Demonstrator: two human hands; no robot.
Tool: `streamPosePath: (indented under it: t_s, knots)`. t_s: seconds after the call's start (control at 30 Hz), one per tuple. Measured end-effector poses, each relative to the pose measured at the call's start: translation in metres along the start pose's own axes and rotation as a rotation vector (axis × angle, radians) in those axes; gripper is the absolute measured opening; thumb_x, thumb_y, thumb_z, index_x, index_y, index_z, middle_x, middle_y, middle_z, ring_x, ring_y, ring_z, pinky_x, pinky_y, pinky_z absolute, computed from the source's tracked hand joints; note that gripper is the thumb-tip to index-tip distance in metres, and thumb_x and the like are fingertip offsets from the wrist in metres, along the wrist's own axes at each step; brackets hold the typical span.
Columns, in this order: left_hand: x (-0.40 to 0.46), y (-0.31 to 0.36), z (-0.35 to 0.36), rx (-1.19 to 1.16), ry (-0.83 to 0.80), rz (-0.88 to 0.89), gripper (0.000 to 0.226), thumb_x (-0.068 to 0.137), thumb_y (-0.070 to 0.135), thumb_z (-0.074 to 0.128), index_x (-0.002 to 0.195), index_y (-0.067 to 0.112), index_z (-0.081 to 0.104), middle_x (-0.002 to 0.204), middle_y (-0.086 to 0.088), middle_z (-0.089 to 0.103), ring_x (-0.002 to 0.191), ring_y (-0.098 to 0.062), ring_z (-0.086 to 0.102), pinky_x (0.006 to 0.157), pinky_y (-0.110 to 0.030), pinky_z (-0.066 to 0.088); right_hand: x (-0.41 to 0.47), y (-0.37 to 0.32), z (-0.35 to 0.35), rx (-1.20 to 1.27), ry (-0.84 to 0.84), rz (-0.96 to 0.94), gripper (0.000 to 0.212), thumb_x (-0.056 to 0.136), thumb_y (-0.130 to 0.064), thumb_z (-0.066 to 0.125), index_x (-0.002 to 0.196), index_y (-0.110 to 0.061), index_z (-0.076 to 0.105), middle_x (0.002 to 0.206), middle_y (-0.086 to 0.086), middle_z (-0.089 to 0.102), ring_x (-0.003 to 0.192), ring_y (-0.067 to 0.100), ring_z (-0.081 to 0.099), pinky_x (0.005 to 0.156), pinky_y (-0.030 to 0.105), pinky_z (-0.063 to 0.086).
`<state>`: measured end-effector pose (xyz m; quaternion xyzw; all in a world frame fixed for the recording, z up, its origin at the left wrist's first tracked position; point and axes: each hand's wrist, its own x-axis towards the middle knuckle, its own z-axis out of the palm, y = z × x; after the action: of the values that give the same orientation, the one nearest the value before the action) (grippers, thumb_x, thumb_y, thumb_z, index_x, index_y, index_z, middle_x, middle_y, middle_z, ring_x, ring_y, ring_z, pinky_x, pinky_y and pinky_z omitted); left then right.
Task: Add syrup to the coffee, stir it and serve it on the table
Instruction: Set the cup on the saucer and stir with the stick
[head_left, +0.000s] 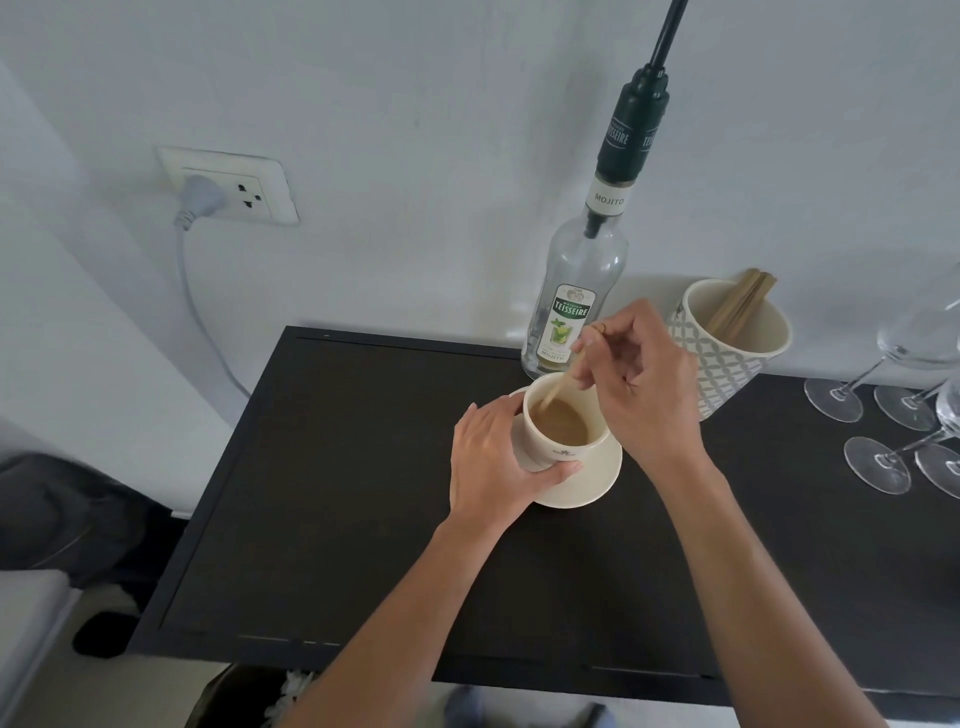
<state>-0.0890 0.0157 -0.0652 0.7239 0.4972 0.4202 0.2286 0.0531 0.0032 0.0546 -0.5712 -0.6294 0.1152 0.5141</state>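
We're mid-stir here. Our right hand (641, 384) pinches a thin wooden stir stick (563, 382) between thumb and fingers (587, 345), closed tight on its top end, and the lower end dips into the coffee (563, 421) at about ten o'clock inside the cup (558, 428). Our left hand (496, 457) wraps the cup from nine o'clock, thumb along its near base, the other fingers curled round the far side, closed on the wall to steady it.

The cup sits on a pale saucer (592, 480) near the back of the dark counter (337, 493). The syrup bottle (576, 306) stands upright just beyond it at twelve o'clock, pump top on, looking nearly empty. At two o'clock a patterned holder (727, 348) keeps spare sticks, and wine glasses (878, 462) lie toward three o'clock.

We judge the cup to be ceramic: rigid, smooth, a bit slick, breakable and probably warm. It's fairly full, so any tilt could slop coffee. The stick is light and will flex if we press hard, so gentle circles suit it.

For serving, we'd lift by the saucer rim with both hands, since cup and saucer are loose on each other and the cup could slide. No handle shows from here; it may be hidden under our left palm.
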Motion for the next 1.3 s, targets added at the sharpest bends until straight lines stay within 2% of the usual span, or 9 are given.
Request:
streamPosePath:
  t_s: [0.2,0.33,0.47,0.63,0.77,0.9,1.03,1.2,1.3]
  knots:
    - [-0.0001,-0.0008,0.0012,0.009,0.002,-0.004,0.085,0.058,0.068,0.081,0.126,0.022,0.059,0.123,0.012,0.064,0.117,-0.005,0.056,0.115,-0.038,0.031,-0.0015,0.0000,-0.0004,-0.062,-0.013,-0.029,0.012,0.099,-0.003,0.062,0.090,-0.006,0.055,0.072,0.004,0.066,0.059,0.011,0.061,0.056,0.017,0.048]
    - [0.0001,-0.0005,0.0000,0.002,0.002,0.004,0.084,0.058,0.067,0.081,0.125,0.023,0.059,0.123,0.013,0.064,0.116,-0.005,0.056,0.115,-0.038,0.031,-0.0001,0.0028,0.0003,-0.094,0.044,-0.043,0.011,0.101,-0.005,0.060,0.092,-0.001,0.055,0.073,0.006,0.067,0.062,0.018,0.067,0.058,0.033,0.055]
    - [0.0006,-0.0003,0.0006,0.002,-0.002,-0.001,0.084,0.057,0.067,0.081,0.126,0.023,0.059,0.123,0.013,0.064,0.116,-0.005,0.056,0.114,-0.040,0.032,-0.0012,0.0005,-0.0015,-0.097,0.008,-0.057,0.010,0.098,-0.001,0.062,0.091,-0.002,0.056,0.073,0.003,0.064,0.061,0.014,0.059,0.056,0.019,0.047]
    - [0.0006,-0.0017,0.0009,0.010,0.004,0.004,0.085,0.057,0.067,0.081,0.125,0.022,0.059,0.122,0.011,0.065,0.115,-0.007,0.057,0.114,-0.041,0.033,0.0007,0.0016,0.0005,-0.130,0.055,-0.064,0.011,0.100,-0.003,0.061,0.091,0.000,0.056,0.071,0.006,0.065,0.062,0.017,0.065,0.057,0.030,0.053]
    - [0.0000,-0.0013,0.0010,0.010,0.000,0.003,0.085,0.057,0.067,0.082,0.125,0.021,0.058,0.123,0.010,0.065,0.116,-0.007,0.057,0.114,-0.041,0.033,-0.0007,-0.0010,0.0024,-0.080,0.031,-0.024,0.010,0.099,-0.003,0.063,0.091,-0.004,0.056,0.072,0.000,0.064,0.062,0.009,0.062,0.057,0.018,0.049]
    - [-0.0004,-0.0011,0.0009,0.014,0.001,0.005,0.086,0.058,0.068,0.080,0.126,0.021,0.059,0.124,0.009,0.064,0.117,-0.007,0.057,0.115,-0.037,0.029,0.0003,0.0017,0.0048,-0.129,0.058,-0.052,0.012,0.101,-0.006,0.061,0.092,-0.001,0.056,0.071,0.006,0.066,0.061,0.020,0.066,0.057,0.032,0.054]
    - [0.0000,-0.0006,0.0009,0.008,-0.007,-0.008,0.086,0.058,0.068,0.080,0.126,0.022,0.058,0.125,0.011,0.064,0.118,-0.006,0.056,0.117,-0.037,0.028,-0.0012,-0.0016,0.0039,-0.107,0.040,-0.036,0.012,0.099,-0.004,0.064,0.090,-0.003,0.056,0.071,0.000,0.064,0.060,0.013,0.062,0.057,0.020,0.049]
    - [-0.0002,0.0000,0.0001,0.010,-0.003,-0.009,0.086,0.058,0.068,0.080,0.127,0.022,0.058,0.125,0.011,0.063,0.118,-0.005,0.054,0.116,-0.034,0.026,0.0017,-0.0001,0.0032,-0.151,0.071,-0.056,0.013,0.101,-0.006,0.062,0.091,0.000,0.055,0.068,0.006,0.064,0.059,0.022,0.065,0.056,0.032,0.052]
    - [-0.0002,0.0003,0.0002,0.005,-0.003,-0.012,0.086,0.057,0.068,0.079,0.127,0.022,0.058,0.125,0.011,0.064,0.118,-0.005,0.054,0.116,-0.033,0.026,0.0005,0.0001,0.0020,-0.161,0.049,-0.069,0.013,0.099,-0.003,0.063,0.089,-0.003,0.055,0.069,0.002,0.062,0.058,0.014,0.059,0.054,0.024,0.045]
